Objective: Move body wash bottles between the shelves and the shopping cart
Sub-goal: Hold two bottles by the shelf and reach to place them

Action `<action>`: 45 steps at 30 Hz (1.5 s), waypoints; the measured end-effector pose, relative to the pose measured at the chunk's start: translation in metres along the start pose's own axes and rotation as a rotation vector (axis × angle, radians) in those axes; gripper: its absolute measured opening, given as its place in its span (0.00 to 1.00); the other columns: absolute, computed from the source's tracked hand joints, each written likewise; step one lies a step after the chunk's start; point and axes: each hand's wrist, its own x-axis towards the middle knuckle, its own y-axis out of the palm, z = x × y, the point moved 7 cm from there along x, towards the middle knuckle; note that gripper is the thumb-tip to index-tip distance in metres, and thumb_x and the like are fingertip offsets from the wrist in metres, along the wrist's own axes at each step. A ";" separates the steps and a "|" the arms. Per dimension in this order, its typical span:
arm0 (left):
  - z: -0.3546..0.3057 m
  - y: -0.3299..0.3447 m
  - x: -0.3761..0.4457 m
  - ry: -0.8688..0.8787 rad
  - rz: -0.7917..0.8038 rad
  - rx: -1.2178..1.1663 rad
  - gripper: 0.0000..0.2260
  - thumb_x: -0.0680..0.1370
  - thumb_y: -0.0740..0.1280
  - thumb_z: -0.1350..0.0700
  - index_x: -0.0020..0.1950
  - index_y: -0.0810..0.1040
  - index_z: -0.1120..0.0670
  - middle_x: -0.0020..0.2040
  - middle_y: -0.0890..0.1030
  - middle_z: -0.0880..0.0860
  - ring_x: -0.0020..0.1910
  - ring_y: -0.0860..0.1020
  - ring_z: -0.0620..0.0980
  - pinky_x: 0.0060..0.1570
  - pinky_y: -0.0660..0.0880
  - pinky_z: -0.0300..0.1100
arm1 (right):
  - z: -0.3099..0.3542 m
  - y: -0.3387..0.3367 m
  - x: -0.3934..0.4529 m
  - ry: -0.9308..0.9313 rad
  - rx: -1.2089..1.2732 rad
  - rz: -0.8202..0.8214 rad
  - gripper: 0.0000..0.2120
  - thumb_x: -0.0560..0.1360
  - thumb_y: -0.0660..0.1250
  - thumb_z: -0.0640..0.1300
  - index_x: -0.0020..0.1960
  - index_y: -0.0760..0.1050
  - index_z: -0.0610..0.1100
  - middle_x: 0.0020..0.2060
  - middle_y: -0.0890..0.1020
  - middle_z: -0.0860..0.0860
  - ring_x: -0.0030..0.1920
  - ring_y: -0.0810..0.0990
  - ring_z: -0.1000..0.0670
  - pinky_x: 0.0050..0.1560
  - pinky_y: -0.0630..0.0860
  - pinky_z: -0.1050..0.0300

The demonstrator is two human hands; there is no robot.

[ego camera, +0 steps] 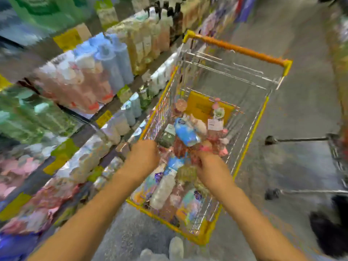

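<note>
Shelves (79, 76), left of my left hand: several tiers of upright body wash bottles, too smeared to count. Left hand (144, 157): over the near left part of the shopping cart (250, 129), fingers curled downward among the load; whether it grips anything I cannot tell. Between my hands: one blue bottle (185, 133), lying down, long axis running away from me and tilted leftward; which end bears the cap is unclear. Below it a white bottle (162, 189) on its side, long axis pointing from me toward my hands. Other bottles heaped around, blurred, uncounted. Right hand (209, 168): fingers bent, tips down in the pile near a pink item (205, 148); grip unclear. Right of it: part of a second cart (335, 157), cut off by the frame edge.
</note>
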 end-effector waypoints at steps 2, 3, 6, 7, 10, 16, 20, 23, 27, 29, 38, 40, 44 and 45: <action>-0.009 0.017 0.008 0.008 0.012 -0.040 0.09 0.76 0.61 0.59 0.43 0.79 0.60 0.40 0.78 0.63 0.49 0.78 0.63 0.44 0.72 0.51 | -0.022 -0.005 0.000 0.046 0.064 -0.019 0.15 0.73 0.64 0.43 0.58 0.76 0.44 0.51 0.81 0.42 0.52 0.79 0.39 0.47 0.75 0.48; -0.010 0.026 0.013 -0.003 0.037 -0.069 0.08 0.76 0.62 0.59 0.44 0.79 0.62 0.42 0.79 0.64 0.49 0.78 0.63 0.44 0.72 0.51 | -0.030 -0.005 0.001 0.065 0.085 -0.032 0.16 0.73 0.64 0.43 0.60 0.76 0.44 0.49 0.81 0.42 0.51 0.79 0.38 0.46 0.75 0.49; -0.004 0.057 0.031 -0.020 0.162 -0.062 0.09 0.76 0.64 0.56 0.46 0.80 0.60 0.47 0.81 0.63 0.50 0.79 0.63 0.45 0.73 0.49 | -0.049 0.009 0.010 0.137 0.116 -0.036 0.18 0.73 0.62 0.42 0.62 0.74 0.42 0.39 0.79 0.43 0.45 0.78 0.38 0.38 0.68 0.52; 0.001 0.064 0.039 -0.022 0.191 -0.057 0.09 0.76 0.64 0.56 0.45 0.80 0.60 0.45 0.81 0.63 0.49 0.79 0.62 0.44 0.73 0.48 | -0.052 0.016 0.016 0.172 0.129 -0.024 0.15 0.73 0.62 0.40 0.59 0.75 0.41 0.38 0.79 0.43 0.44 0.78 0.38 0.38 0.68 0.52; 0.016 0.092 0.063 -0.044 0.261 -0.062 0.13 0.77 0.64 0.58 0.32 0.73 0.59 0.29 0.74 0.57 0.38 0.79 0.59 0.31 0.68 0.44 | -0.057 0.044 0.032 0.272 0.187 0.017 0.05 0.73 0.61 0.36 0.46 0.76 0.39 0.39 0.80 0.39 0.42 0.78 0.38 0.40 0.75 0.49; 0.046 0.169 0.097 -0.058 0.463 -0.177 0.07 0.75 0.66 0.62 0.50 0.76 0.64 0.48 0.79 0.64 0.52 0.77 0.63 0.44 0.71 0.49 | -0.069 0.142 0.063 0.545 0.373 0.163 0.05 0.74 0.64 0.35 0.46 0.78 0.37 0.43 0.82 0.41 0.43 0.79 0.43 0.36 0.71 0.59; 0.063 0.226 0.106 -0.119 0.552 -0.172 0.23 0.76 0.66 0.63 0.70 0.66 0.61 0.59 0.77 0.64 0.57 0.76 0.61 0.47 0.70 0.47 | -0.080 0.221 0.068 0.734 0.531 0.308 0.10 0.71 0.71 0.39 0.45 0.78 0.31 0.36 0.77 0.41 0.41 0.74 0.46 0.37 0.66 0.55; 0.072 0.264 0.111 -0.233 0.628 -0.203 0.24 0.75 0.68 0.62 0.69 0.66 0.65 0.63 0.75 0.64 0.61 0.74 0.61 0.55 0.70 0.47 | -0.087 0.272 0.068 0.848 0.607 0.352 0.07 0.71 0.72 0.39 0.40 0.77 0.37 0.28 0.71 0.49 0.39 0.74 0.46 0.28 0.64 0.63; 0.095 0.306 0.116 -0.400 0.649 -0.233 0.29 0.75 0.70 0.59 0.72 0.62 0.60 0.66 0.72 0.61 0.64 0.72 0.59 0.60 0.67 0.45 | -0.092 0.331 0.066 0.924 0.743 0.352 0.16 0.71 0.72 0.35 0.58 0.76 0.36 0.49 0.81 0.42 0.52 0.79 0.45 0.52 0.75 0.59; 0.105 0.322 0.117 -0.453 0.641 -0.269 0.32 0.74 0.71 0.59 0.74 0.58 0.61 0.67 0.69 0.59 0.67 0.69 0.57 0.62 0.62 0.41 | -0.096 0.347 0.064 0.980 0.799 0.324 0.17 0.70 0.71 0.32 0.59 0.75 0.36 0.49 0.79 0.46 0.50 0.77 0.51 0.43 0.73 0.70; 0.124 0.361 0.123 -0.483 0.594 -0.325 0.35 0.64 0.80 0.53 0.65 0.68 0.59 0.60 0.76 0.59 0.58 0.76 0.57 0.51 0.72 0.46 | -0.102 0.389 0.072 1.192 0.730 0.180 0.50 0.61 0.79 0.52 0.71 0.57 0.34 0.67 0.69 0.41 0.65 0.72 0.42 0.61 0.72 0.51; 0.127 0.364 0.124 -0.475 0.623 -0.308 0.34 0.63 0.79 0.54 0.64 0.68 0.58 0.58 0.77 0.59 0.57 0.77 0.58 0.51 0.72 0.47 | -0.104 0.393 0.072 1.220 0.718 0.170 0.48 0.60 0.80 0.52 0.70 0.59 0.33 0.65 0.70 0.40 0.64 0.72 0.42 0.61 0.73 0.50; 0.128 0.360 0.124 -0.496 0.593 -0.331 0.31 0.62 0.78 0.53 0.61 0.71 0.56 0.56 0.78 0.58 0.56 0.78 0.59 0.52 0.75 0.49 | -0.105 0.392 0.075 1.204 0.790 0.102 0.40 0.60 0.80 0.46 0.65 0.66 0.34 0.56 0.78 0.44 0.56 0.79 0.45 0.51 0.75 0.56; 0.125 0.353 0.124 -0.502 0.577 -0.350 0.31 0.63 0.78 0.53 0.62 0.70 0.56 0.57 0.77 0.58 0.56 0.77 0.59 0.51 0.74 0.48 | -0.106 0.389 0.075 1.196 0.803 0.095 0.40 0.61 0.80 0.45 0.65 0.65 0.34 0.56 0.78 0.46 0.56 0.78 0.46 0.50 0.74 0.58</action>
